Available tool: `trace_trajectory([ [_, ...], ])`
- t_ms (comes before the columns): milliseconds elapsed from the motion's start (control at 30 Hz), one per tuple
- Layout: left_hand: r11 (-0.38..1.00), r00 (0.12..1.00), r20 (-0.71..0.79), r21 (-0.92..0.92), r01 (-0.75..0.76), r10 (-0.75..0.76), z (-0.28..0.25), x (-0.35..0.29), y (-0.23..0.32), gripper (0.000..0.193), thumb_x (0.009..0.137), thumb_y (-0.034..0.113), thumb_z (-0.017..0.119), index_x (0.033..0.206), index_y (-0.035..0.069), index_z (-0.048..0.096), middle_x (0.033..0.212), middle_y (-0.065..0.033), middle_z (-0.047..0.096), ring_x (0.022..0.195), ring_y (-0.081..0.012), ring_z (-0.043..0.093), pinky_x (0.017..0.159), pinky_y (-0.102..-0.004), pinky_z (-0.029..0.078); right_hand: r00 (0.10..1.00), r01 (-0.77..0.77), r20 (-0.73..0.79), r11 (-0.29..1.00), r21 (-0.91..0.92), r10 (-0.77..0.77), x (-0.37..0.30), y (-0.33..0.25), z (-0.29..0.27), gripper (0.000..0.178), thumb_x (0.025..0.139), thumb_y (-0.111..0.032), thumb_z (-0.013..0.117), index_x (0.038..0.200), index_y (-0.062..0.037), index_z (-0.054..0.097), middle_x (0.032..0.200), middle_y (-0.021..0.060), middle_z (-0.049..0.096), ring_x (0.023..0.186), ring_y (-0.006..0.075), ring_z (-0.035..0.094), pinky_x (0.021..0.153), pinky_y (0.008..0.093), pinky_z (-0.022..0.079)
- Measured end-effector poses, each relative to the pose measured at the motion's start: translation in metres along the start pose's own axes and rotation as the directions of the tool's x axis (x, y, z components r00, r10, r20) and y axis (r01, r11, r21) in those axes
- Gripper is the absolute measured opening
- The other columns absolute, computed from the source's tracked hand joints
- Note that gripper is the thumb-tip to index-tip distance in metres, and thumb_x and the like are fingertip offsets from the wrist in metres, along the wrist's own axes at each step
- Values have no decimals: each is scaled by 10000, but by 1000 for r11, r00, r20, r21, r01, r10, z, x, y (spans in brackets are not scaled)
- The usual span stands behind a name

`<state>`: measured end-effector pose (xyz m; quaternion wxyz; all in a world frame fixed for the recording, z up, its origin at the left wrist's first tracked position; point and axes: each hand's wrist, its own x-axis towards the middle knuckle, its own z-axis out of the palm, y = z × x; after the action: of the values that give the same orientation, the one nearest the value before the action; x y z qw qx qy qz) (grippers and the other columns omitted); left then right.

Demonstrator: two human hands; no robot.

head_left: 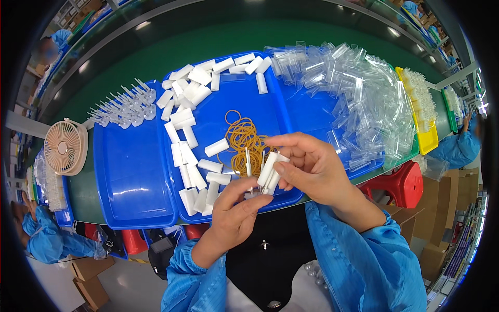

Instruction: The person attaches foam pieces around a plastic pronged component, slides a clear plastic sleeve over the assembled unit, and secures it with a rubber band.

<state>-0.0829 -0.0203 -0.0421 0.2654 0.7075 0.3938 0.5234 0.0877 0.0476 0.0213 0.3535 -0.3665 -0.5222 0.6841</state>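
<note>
My two hands meet over the near edge of the middle blue tray (244,99). My left hand (234,208) has its fingers closed round the base of a few small clear pieces with thin white stems (248,162). Between thumb and fingers, my right hand (312,166) pinches a white block (267,169) standing among those stems. A second white block sits close against it. Behind the fingers lies a heap of tan rubber bands (242,136), with many loose white blocks (199,75) along the tray's left and far sides. My fingers partly hide the clear pieces' bases.
Stemmed clear-bulb pieces (127,106) stand at the far end of the left blue tray (132,177). Clear plastic sleeves (358,88) pile up on the right. Beyond are a yellow tray (429,141), a small fan (66,146), a red stool (405,184) and other people in blue sleeves.
</note>
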Motion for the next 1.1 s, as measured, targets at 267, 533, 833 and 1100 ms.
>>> trace_trajectory([
  [267, 962, 984, -55, -225, 153, -169, -3, -6, -3, 268, 755, -65, 629, 994, 42, 573, 1169, -154, 456, 851, -173, 547, 605, -236, 429, 990, -58, 123, 997, -50, 64, 0, 3, -5, 254, 869, -88, 602, 1108, -4, 577, 857, 73, 642, 692, 58, 603, 552, 163, 465],
  [533, 842, 939, -14, -448, 301, -343, -5, -4, -6, 260, 783, -43, 624, 1016, 40, 546, 1211, -132, 385, 856, -120, 527, 657, -211, 422, 997, 1, 80, 997, -75, 5, -4, 7, 3, 218, 872, -53, 582, 1081, 5, 564, 873, 78, 643, 687, 62, 606, 560, 165, 470],
  [833, 760, 936, -19, -590, 273, -351, -8, -8, -8, 233, 815, -59, 595, 1028, 21, 544, 1158, -117, 434, 968, -142, 520, 773, -242, 452, 999, -24, 39, 1000, 13, 23, 0, 14, 22, 275, 894, -37, 540, 1163, 2, 498, 951, 96, 597, 724, 80, 586, 625, 196, 504],
  [1100, 709, 902, -61, -642, 292, -427, -12, -13, -1, 214, 816, -67, 594, 1010, 16, 553, 1075, -106, 519, 886, -132, 555, 755, -236, 458, 994, -42, 100, 995, -86, 51, 6, 9, 33, 305, 895, -29, 534, 1196, -3, 489, 970, 77, 582, 721, 81, 569, 612, 193, 480],
])
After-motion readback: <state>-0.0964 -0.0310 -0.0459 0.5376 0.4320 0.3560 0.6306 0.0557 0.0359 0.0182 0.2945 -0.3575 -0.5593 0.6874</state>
